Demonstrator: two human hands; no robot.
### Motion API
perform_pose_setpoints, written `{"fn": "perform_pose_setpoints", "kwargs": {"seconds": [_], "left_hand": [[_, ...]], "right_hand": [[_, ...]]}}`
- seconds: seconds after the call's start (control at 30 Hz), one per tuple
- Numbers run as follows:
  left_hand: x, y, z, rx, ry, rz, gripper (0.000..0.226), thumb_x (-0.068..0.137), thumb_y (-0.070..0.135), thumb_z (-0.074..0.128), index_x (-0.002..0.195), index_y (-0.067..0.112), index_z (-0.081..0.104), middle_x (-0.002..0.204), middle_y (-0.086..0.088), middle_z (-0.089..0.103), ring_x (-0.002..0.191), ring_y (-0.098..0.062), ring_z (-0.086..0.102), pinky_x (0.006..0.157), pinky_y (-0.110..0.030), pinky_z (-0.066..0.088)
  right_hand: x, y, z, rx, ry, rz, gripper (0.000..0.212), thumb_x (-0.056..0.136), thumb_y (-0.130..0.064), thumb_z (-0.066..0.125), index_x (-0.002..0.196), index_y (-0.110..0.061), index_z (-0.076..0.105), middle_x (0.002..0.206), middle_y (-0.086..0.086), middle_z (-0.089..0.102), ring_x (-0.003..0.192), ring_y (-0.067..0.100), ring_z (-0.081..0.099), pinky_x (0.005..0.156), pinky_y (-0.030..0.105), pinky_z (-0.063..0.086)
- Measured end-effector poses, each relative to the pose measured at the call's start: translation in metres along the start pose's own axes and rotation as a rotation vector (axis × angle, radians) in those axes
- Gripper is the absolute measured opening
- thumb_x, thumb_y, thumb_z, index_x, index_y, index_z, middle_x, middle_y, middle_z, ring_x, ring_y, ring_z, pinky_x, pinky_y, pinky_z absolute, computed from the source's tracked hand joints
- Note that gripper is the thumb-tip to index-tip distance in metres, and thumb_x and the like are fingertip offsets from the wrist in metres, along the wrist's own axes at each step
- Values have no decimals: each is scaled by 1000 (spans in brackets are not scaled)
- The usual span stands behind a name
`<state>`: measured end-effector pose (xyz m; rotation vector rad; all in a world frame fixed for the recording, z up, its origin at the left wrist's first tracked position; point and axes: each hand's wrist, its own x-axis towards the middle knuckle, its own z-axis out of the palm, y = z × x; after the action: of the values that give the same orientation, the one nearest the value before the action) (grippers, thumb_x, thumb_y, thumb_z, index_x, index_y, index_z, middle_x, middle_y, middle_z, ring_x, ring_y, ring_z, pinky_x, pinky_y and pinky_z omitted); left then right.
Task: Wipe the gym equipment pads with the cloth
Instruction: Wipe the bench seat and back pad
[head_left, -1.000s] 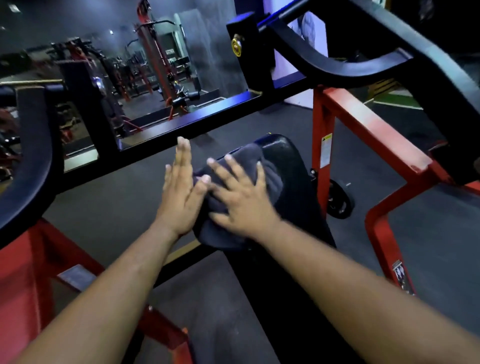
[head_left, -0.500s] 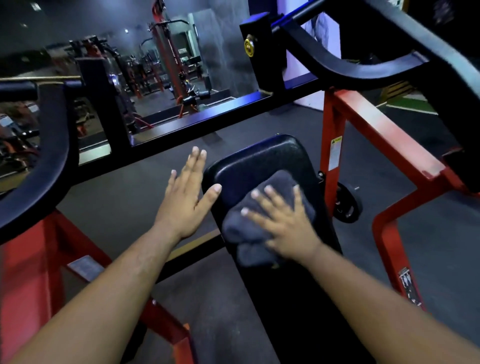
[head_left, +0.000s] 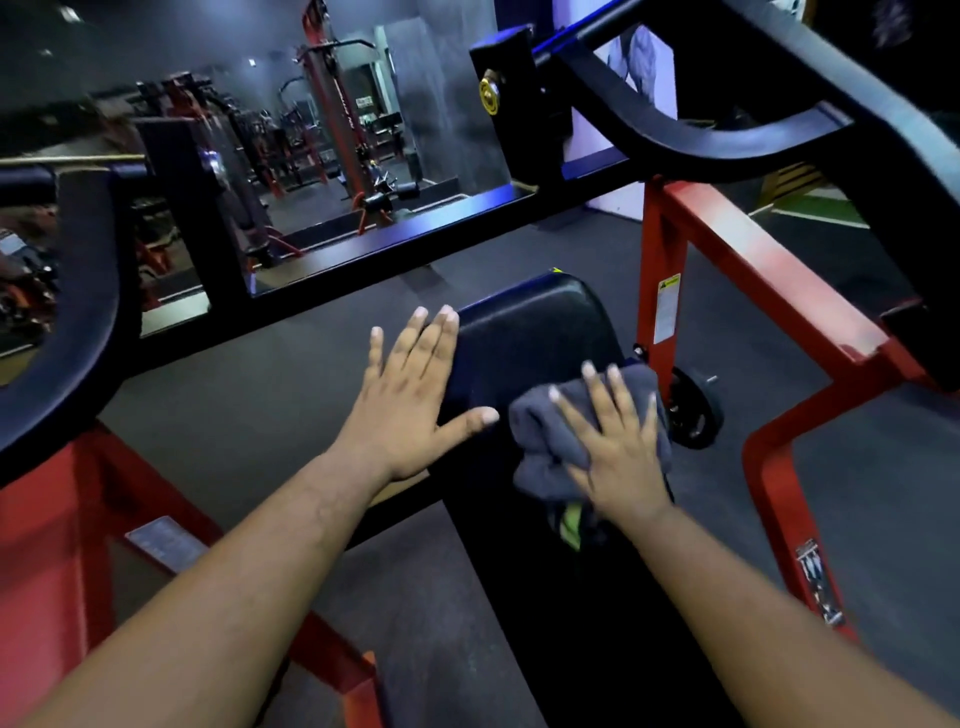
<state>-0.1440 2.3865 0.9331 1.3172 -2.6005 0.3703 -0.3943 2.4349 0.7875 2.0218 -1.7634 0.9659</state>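
You are standing over a plate-loaded machine whose red frame (head_left: 769, 291) is square steel tube with a worn, chalky patch on the sloping rail, and whose black lever arms (head_left: 691, 130) curve overhead in smooth painted metal. Below it lies dark, matte rubber floor (head_left: 249, 410), finely grained.

The pad (head_left: 524, 332) is the long black cushion running away from you, rounded at its far end, covered in glossy vinyl that catches a faint sheen along the top edge. My reading is that you are midway through this one pad: the cloth sits on its right side about halfway up, so the far rounded end and the left strip may need more passes, and the stretch nearest you is too dark to judge. No other cushion is plainly in view, so I cannot say what else on the machine remains.

Your left hand (head_left: 410, 410) lies flat on the pad's left edge, fingers straight and spread, thumb reaching across the vinyl, bracing rather than holding anything.

Your right hand (head_left: 618, 457) presses palm-down on the cloth (head_left: 550, 436) with fingers extended and splayed, not curled round it.

The cloth is grey, soft and thick, bunched into loose folds, overhanging the pad's right edge slightly. Something yellow-green shows just under your right wrist; I cannot tell what it is.
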Motion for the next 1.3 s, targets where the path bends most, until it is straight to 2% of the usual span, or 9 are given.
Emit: {"fn": "perform_pose_setpoints", "kwargs": {"seconds": [0.17,0.3,0.4,0.57,0.73,0.9,1.03,1.13,1.3], "left_hand": [[2,1,-5,-35,-62,1,104,82,88,-4,159,20,-22,167,9,-25,151,-10,-31,123,-51,-18],[2,-2,-7,-60,-75,9,106,78,90,-8,158,23,-24,165,11,-28,151,-10,-31,123,-51,-17],[3,-2,-6,-121,-82,15,104,75,92,-10,153,28,-29,166,11,-27,149,-7,-33,123,-50,-18],[7,-5,-6,-342,-57,2,119,70,99,-2,160,22,-15,163,16,-20,147,1,-27,124,-46,-18],[5,-4,1,-625,77,-24,112,77,96,14,159,26,-16,170,8,-9,156,-8,-12,122,-37,-17],[1,0,-2,-338,46,15,108,82,91,9,162,21,-13,171,3,-9,150,-3,-27,123,-44,-19],[2,3,-1,-185,20,24,112,78,93,-1,162,19,-13,171,5,-12,154,-14,-23,123,-48,-20],[3,2,-2,-129,-4,11,112,78,92,-3,161,19,-13,171,4,-13,155,-16,-22,123,-51,-18],[3,0,-2,-77,-37,25,112,74,94,-6,158,22,-21,168,7,-23,154,-17,-26,123,-53,-15]], "right_hand": [[137,-24,-39,111,74,192,69,96,-49,47,159,-43,21,172,-2,8,158,27,6,111,80,19],[62,-36,-13,123,107,250,71,97,-59,40,161,-40,15,173,2,6,159,25,1,114,76,17],[-4,-35,3,68,-23,252,78,93,-60,38,162,-40,9,173,5,1,159,28,-3,111,81,16],[94,-92,-19,107,36,450,80,95,-65,35,162,-40,-1,172,4,-11,157,35,-10,105,88,9],[21,-106,3,70,46,155,77,96,-63,42,163,-39,12,173,1,-2,159,31,-7,110,83,5],[-91,-51,36,-23,-29,-65,72,97,-51,47,162,-38,19,172,4,12,158,36,8,103,84,22],[12,-40,5,43,38,159,81,92,-42,49,162,-42,7,173,2,2,159,31,0,104,87,15],[110,-48,-30,147,51,285,73,96,-45,52,160,-45,16,172,-7,-1,159,25,-4,104,87,9],[62,-18,-19,186,104,298,72,93,-62,46,158,-39,26,172,-7,5,159,22,4,113,68,28]]}}
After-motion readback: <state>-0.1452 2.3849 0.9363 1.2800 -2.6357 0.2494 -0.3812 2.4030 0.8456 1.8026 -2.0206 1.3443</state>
